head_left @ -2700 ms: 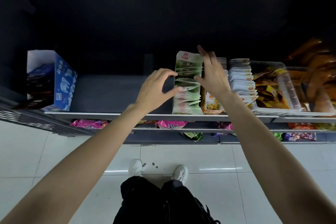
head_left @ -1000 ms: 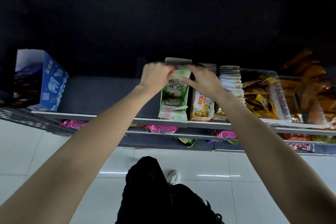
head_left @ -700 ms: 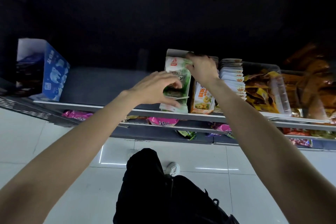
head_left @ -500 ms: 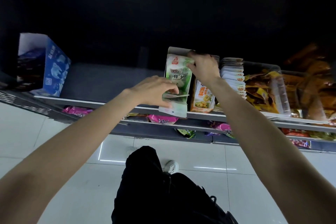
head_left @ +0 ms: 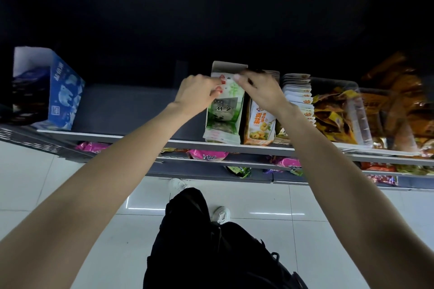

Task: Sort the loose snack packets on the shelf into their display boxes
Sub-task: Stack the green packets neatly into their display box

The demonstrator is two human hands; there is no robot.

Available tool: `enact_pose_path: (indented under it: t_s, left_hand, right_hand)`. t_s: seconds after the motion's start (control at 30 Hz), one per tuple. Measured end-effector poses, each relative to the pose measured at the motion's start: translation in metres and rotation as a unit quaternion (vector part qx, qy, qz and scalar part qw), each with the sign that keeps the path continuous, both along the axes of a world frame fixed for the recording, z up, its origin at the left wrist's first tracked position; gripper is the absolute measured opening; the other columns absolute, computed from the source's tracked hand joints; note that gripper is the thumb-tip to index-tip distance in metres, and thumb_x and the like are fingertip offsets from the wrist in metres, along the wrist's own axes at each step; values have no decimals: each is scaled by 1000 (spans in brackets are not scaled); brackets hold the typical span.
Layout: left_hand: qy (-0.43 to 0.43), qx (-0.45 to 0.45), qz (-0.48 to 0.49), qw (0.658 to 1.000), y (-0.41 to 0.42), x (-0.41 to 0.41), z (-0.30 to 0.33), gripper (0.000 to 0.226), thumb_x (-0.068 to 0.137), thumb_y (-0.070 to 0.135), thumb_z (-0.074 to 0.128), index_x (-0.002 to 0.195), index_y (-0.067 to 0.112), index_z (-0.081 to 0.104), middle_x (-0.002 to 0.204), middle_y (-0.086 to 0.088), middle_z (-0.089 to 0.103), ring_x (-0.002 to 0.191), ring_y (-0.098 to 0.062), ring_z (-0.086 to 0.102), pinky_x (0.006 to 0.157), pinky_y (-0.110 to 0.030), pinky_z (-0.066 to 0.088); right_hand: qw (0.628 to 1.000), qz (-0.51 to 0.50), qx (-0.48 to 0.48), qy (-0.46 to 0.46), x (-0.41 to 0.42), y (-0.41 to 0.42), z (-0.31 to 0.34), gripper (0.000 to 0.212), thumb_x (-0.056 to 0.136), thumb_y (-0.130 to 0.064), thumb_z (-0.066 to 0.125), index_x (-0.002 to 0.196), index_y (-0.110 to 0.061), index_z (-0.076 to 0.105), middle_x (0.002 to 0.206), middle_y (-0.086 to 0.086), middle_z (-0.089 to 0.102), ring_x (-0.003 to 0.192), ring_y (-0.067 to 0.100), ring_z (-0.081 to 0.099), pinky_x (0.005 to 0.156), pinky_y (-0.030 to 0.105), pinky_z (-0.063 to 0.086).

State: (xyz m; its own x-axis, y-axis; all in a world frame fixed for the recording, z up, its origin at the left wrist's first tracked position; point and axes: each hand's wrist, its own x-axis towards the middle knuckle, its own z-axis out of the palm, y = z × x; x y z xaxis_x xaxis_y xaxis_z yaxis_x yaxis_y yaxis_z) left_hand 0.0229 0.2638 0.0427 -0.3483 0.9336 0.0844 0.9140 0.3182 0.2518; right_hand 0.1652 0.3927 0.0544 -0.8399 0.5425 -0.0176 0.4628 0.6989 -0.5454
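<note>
One head-worn view, looking down

It faces forward and steeply down onto the shelf [head_left: 225,145] close ahead, floor [head_left: 258,197] nearest.

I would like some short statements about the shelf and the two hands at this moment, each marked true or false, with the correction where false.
1. Both hands are at the top of the green packets. True: the left hand and right hand meet there.
2. The blue box stands right next to the green packets. False: it stands far to their left, with bare shelf between.
3. An orange and white packet stands just right of the green packets. True.
4. The pink packets lie on the same shelf as the green ones. False: they lie on a lower level.
</note>
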Motion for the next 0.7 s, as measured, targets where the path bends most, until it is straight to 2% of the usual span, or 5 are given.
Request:
enact_pose_path:
  t_s: [0.23,0.3,0.4,0.57,0.7]
  left_hand:
    - [-37,112,-88,989,-30,14,17,51,81,60,55,115,21,59,115,3,62,105,-17,55,81,-35,48]
    - [-79,-18,-182,980,-50,26,27,66,74,69,56,123,25,54,128,6,53,118,-14,45,100,-37,38]
    - [24,-179,-246,952,-57,33,15,57,83,63,51,131,31,49,133,10,51,123,-12,45,103,-33,35]
    - [-18,18,-69,997,-27,14,4,18,94,30,55,102,22,68,101,5,70,92,-16,65,75,-33,54]
    - [-18,52,36,998,-1,13,-3,38,83,27,67,116,14,55,116,-6,57,109,-24,51,82,-35,47]
  right_hand:
    - [990,4,120,-80,-6,-6,-3,47,92,-31,58,134,-18,46,125,14,56,117,32,51,88,41,44]
    - [988,-5,125,-88,-8,-7,-3,45,92,-30,58,134,-18,47,126,14,55,117,33,50,90,43,43]
    - [990,-13,114,-83,-9,-8,-4,45,92,-29,58,134,-19,48,127,14,54,118,33,49,90,42,43]
    - [995,-23,81,-53,-8,0,-10,44,91,-31,61,132,-16,52,124,13,59,115,31,52,88,39,45]
    - [999,-33,7,11,-4,2,-10,35,97,-25,51,129,-10,54,98,14,62,91,26,57,70,29,38]
